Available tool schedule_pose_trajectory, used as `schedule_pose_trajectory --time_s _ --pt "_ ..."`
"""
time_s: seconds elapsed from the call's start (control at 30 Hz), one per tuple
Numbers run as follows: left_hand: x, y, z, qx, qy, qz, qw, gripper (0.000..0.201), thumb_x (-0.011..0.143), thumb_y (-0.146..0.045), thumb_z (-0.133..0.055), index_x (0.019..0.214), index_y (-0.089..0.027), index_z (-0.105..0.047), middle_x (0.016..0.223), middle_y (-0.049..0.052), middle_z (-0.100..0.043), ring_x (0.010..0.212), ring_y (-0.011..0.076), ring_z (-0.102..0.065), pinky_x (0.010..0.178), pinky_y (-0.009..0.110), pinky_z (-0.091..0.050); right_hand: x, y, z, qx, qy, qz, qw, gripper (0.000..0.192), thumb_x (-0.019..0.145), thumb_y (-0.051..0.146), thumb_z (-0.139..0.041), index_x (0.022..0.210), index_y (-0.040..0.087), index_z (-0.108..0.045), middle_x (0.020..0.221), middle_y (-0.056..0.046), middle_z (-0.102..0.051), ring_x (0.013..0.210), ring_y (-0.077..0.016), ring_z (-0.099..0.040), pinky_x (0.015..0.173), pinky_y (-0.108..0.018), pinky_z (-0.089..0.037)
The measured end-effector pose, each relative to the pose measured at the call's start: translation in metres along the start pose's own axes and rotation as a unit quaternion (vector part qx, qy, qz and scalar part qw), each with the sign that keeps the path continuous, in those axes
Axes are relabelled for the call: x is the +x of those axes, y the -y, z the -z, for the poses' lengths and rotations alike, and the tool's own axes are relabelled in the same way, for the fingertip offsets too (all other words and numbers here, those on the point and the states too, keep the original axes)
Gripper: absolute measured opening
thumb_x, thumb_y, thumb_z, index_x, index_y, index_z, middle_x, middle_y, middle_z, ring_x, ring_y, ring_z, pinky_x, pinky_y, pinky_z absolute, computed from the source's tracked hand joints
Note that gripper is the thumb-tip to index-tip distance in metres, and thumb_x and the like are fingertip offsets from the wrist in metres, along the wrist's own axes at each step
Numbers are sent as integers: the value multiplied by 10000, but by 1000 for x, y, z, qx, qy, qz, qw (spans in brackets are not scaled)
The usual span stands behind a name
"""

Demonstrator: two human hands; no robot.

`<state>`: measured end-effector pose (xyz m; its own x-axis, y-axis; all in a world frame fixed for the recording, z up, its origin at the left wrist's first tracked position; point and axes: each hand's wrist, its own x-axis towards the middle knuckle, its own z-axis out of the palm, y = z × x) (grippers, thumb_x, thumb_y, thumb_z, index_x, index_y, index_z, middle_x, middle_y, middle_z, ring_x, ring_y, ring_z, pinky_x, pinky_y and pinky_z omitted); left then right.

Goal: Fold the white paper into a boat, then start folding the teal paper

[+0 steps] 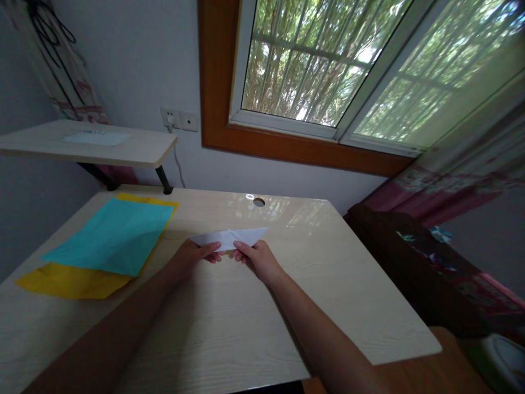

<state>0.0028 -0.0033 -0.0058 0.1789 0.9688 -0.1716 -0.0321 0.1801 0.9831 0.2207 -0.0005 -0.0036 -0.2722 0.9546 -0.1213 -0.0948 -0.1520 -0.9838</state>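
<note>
The left hand point(192, 255) and the right hand point(259, 258) both grip a folded white paper piece with pointed ends point(229, 237). The paper piece sits at the middle of the pale wood-grain desk top point(229, 323), held at or just above the surface; whether its underside touches the desk cannot be told.

Grip state, left hand: the fingers are closed on the near edge of the paper piece, left of its centre, with the thumb on top. Grip state, right hand: the fingers are closed on the near edge just right of its centre. The two hands lie just beside each other, fingertips nearly meeting. Both forearms extend from the near edge of the desk toward the paper piece.

The paper piece is long and narrow, with its right tip pointing toward the window side and its left tip toward the coloured sheets.

At the left of the desk lies a flat turquoise paper sheet point(115, 236) on top of a flat yellow paper sheet point(69, 282); the yellow one shows along the near and far edges. Both sheets are well apart from the hands.

A round cable hole point(258, 202) is set in the desk behind the paper piece. A raised wooden shelf point(139, 148) on black brackets stands at the far left corner.
</note>
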Motion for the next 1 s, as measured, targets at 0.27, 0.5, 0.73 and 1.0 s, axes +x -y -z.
schedule_pose_trajectory --time_s 0.27,0.5,0.73,1.0 --pt "0 -3 3 -1 -9 3 1000 314 702 -435 -818 753 -127 -787 694 98 -765 585 167 -670 629 280 -554 -3 -2 4 82 -4 15 996 285 698 438 -856 698 164 -775 679 -42 -724 570 -124 -569 588 -273 -423" --pt "1 -3 8 -10 -29 -22 999 339 732 -466 -807 771 -129 -787 731 110 -770 621 187 -689 643 298 -558 -2 -2 4 82 -48 6 995 326 692 468 -856 650 157 -767 651 -52 -711 552 -119 -553 578 -277 -405" --pt "3 -4 11 -50 -48 -18 997 364 719 -482 -810 724 -122 -752 735 119 -766 628 195 -700 642 309 -555 2 -11 10 44 -51 40 997 315 728 456 -842 656 159 -766 670 -57 -714 589 -132 -561 620 -285 -403" --pt "6 -7 12 -85 -89 -31 992 346 726 -483 -797 732 -149 -709 694 57 -726 647 164 -660 670 288 -526 2 -6 15 -37 -15 36 999 353 781 498 -787 729 149 -801 690 -60 -728 605 -131 -568 622 -274 -397"
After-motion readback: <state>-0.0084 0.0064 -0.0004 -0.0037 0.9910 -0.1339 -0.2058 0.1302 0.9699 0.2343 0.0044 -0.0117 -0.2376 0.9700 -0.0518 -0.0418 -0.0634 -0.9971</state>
